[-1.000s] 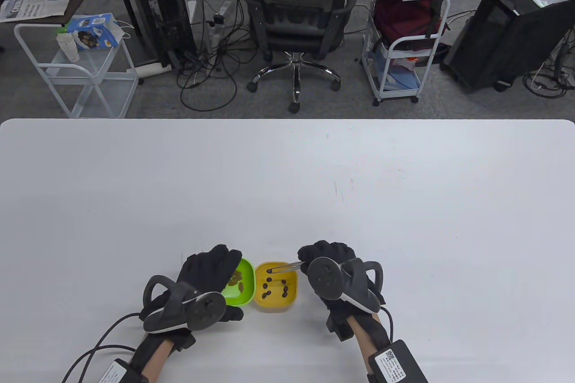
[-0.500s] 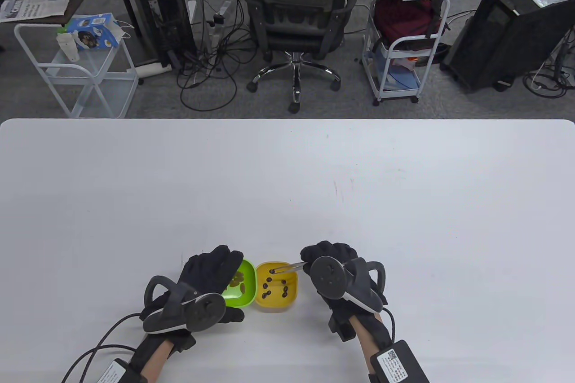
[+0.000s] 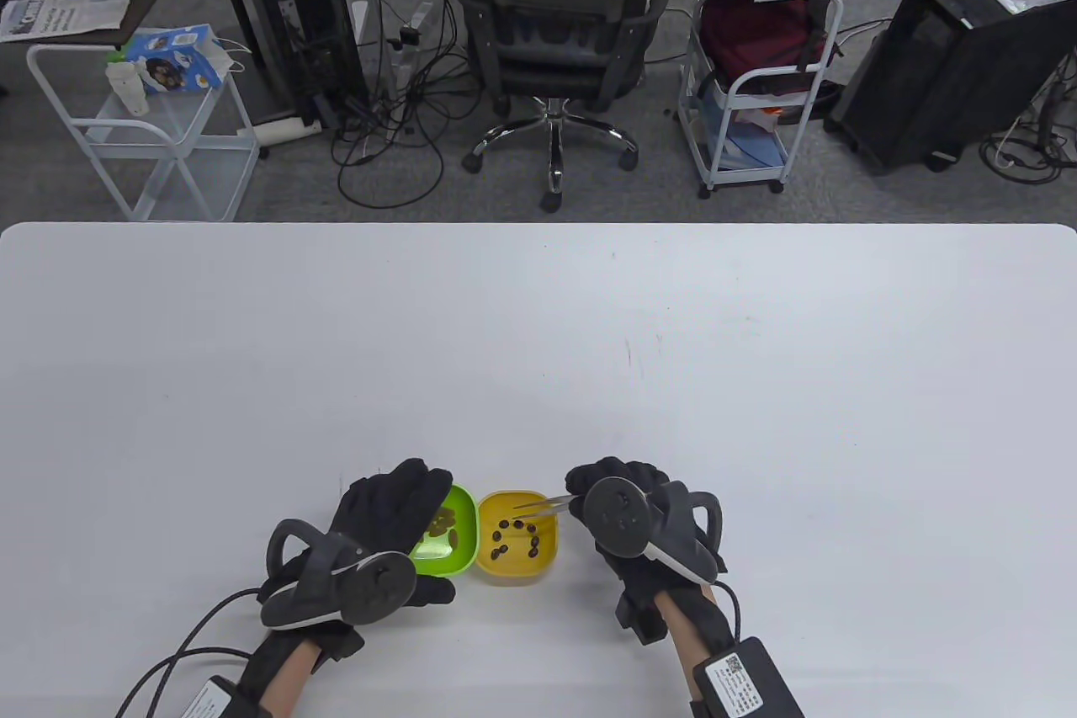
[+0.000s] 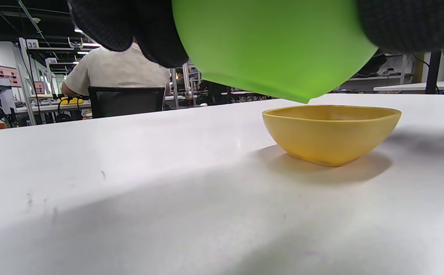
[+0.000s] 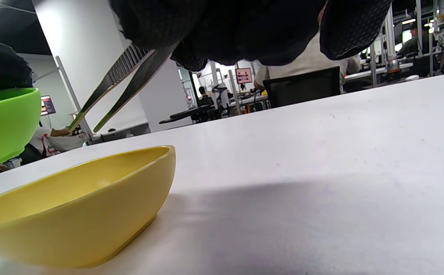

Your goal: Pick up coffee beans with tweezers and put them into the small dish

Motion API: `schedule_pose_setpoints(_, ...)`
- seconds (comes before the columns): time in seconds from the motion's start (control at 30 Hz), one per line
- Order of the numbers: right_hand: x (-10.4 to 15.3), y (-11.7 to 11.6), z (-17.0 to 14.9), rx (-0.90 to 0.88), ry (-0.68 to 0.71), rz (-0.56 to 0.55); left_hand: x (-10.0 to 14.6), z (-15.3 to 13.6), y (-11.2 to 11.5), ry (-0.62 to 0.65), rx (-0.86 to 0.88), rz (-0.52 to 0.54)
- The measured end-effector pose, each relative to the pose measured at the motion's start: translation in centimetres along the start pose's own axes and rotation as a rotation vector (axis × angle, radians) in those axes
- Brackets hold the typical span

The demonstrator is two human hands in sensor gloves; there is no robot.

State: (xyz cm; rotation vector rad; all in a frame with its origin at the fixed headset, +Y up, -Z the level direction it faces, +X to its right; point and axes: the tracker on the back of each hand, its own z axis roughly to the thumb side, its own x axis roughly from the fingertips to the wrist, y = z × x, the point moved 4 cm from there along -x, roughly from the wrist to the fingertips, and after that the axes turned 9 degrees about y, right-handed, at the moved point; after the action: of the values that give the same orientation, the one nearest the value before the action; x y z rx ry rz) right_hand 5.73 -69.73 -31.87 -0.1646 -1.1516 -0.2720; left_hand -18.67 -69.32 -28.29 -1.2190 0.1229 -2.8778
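Note:
My left hand [image 3: 389,509] grips a green dish [image 3: 458,565] with coffee beans [image 3: 442,527] in it. In the left wrist view the green dish [image 4: 275,49] is raised off the table, beside a yellow dish [image 4: 331,133]. The yellow dish [image 3: 515,573] rests on the table and holds several beans [image 3: 516,537]. My right hand [image 3: 607,476] holds metal tweezers [image 3: 538,504]. Their tips hang over the yellow dish, slightly apart and empty. The right wrist view shows the tweezers [image 5: 122,88] above the yellow dish [image 5: 73,229].
The white table [image 3: 538,348] stretches far ahead and to both sides of the dishes. Glove cables [image 3: 181,655] trail off the near left edge. An office chair [image 3: 559,19] and carts stand on the floor beyond the far edge.
The tweezers held a bean at their tips over the yellow dish; now the tips are empty and have shifted slightly right. The left hand and green dish have barely moved.

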Motion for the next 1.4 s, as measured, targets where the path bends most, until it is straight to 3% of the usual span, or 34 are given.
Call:
schedule_pose_setpoints(0.23, 0.1, 0.0, -0.3, -0.004, -0.012, -0.006, 0.3, -1.4, 0.3, -0.044, 0.033, 0.001)
schedule_pose_setpoints(0.57, -0.1, -0.6, -0.3, -0.010, -0.008, 0.016, 1.5, -6.7, 3.6, -0.191, 0.218, -0.042)
schedule_pose_setpoints(1.03, 0.1, -0.6, -0.8, -0.026, -0.027, 0.009, 2.3, -8.8, 6.5, -0.271, 0.276, -0.175)
schedule_pose_setpoints(1.13, 0.1, -0.6, -0.8, -0.028, -0.026, 0.010, 2.4, -8.9, 5.8, -0.285, 0.283, -0.211)
schedule_pose_setpoints(1.4, -0.1, -0.9, -0.7, -0.033, -0.021, 0.021, 3.8, -9.5, 1.5, -0.323, 0.206, -0.142)
